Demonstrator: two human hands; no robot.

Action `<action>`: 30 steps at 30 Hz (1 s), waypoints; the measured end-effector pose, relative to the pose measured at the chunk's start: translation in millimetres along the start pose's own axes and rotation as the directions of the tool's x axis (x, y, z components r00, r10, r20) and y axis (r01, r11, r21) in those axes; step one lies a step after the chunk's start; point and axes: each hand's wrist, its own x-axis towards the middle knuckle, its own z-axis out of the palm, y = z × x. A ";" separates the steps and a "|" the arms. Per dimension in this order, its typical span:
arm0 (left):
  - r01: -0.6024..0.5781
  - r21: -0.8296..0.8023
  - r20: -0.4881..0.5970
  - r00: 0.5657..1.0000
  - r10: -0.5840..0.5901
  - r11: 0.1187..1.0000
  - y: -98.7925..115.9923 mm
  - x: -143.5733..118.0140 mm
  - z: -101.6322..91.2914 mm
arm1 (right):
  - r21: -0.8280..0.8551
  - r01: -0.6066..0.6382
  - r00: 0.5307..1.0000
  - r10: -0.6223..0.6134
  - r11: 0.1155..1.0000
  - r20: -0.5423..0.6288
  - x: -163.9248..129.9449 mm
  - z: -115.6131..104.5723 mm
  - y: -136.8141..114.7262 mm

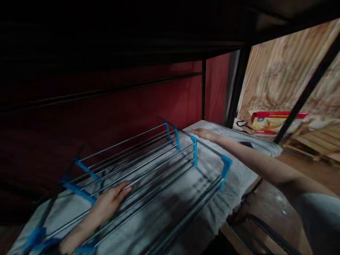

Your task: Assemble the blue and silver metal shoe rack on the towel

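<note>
The drying rack (159, 165), a frame of parallel metal rods joined by blue brackets (195, 152), lies spread across a pale cloth (209, 166). Rack serves as reference below.

Left hand: my left hand (110, 203) is at the rack's left half, on its near side. The fingers are curled over one metal rod (170, 158), with the thumb beside them; the hand is closed round that rod.

Right hand: my right hand (204, 134) is at the rack's right end, beside the dark end rail (212, 148). The fingers are extended and slightly bent. I cannot tell whether they grip the rail or rest beside it.

Surroundings: a red panel (148, 102) stands behind the rack. A black post (237, 88) rises beyond its right end. A small dark flat object (245, 144) lies on the cloth right of the rack, partly behind my right forearm. Farther right are a red and yellow box (271, 122), a slatted wooden piece (318, 138) and a striped curtain (287, 71).
</note>
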 end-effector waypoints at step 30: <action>-0.007 0.052 0.038 0.999 0.005 0.999 2.2 1.4 -2.3 | 0.125 -0.180 0.982 0.186 0.976 -0.042 1.7 38.6 22.6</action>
